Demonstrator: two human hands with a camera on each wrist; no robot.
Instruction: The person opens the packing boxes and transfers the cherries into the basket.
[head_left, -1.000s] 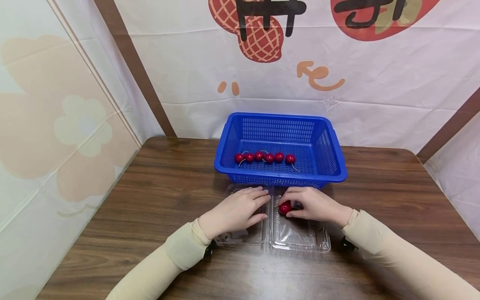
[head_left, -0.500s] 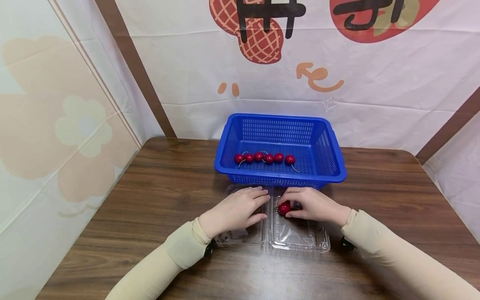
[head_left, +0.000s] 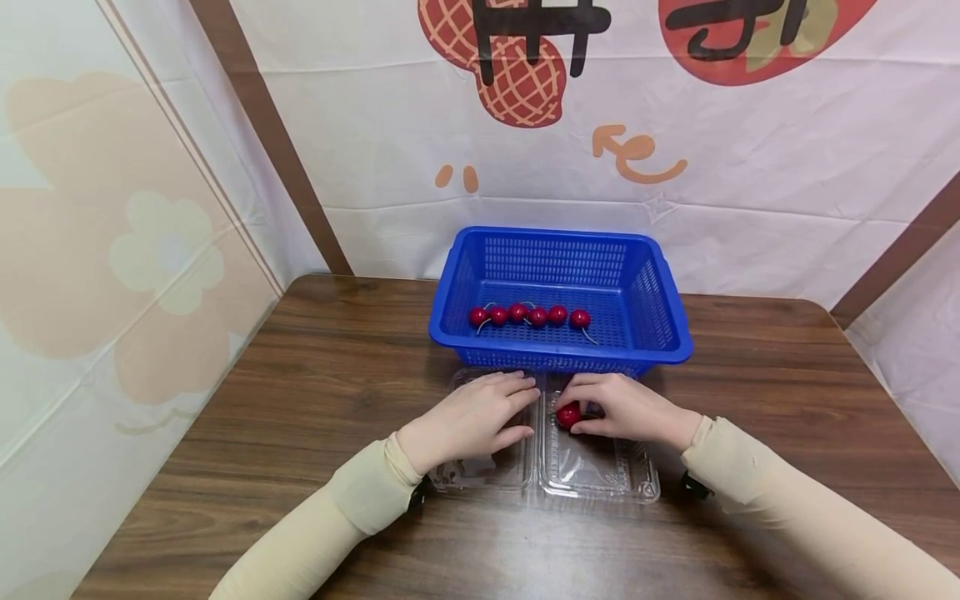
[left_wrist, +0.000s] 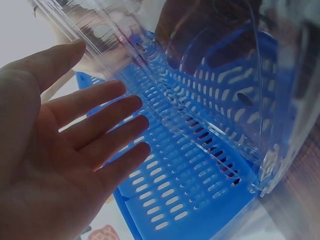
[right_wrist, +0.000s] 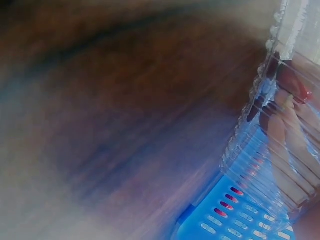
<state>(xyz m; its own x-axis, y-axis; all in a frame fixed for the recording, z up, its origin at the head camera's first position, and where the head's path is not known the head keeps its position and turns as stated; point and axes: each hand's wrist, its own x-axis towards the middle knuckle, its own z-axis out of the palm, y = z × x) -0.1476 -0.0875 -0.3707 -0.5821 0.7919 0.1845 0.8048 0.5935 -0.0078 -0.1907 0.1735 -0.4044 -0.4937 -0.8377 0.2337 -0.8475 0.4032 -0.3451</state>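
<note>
Clear plastic clamshell box (head_left: 592,467) lies open at lower centre on the brown wooden table (head_left: 315,392). Left hand (head_left: 472,421) presses flat on its left half; right hand (head_left: 630,410) pinches one red cherry (head_left: 568,414) over the right half. Beyond, six red cherries (head_left: 528,315) wait in the blue plastic basket (head_left: 660,300). Backdrop lettering is cropped, unreadable.

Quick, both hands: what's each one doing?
Left hand: open, fingers flat on the clear clamshell box.
Right hand: pinching a red cherry.
</note>
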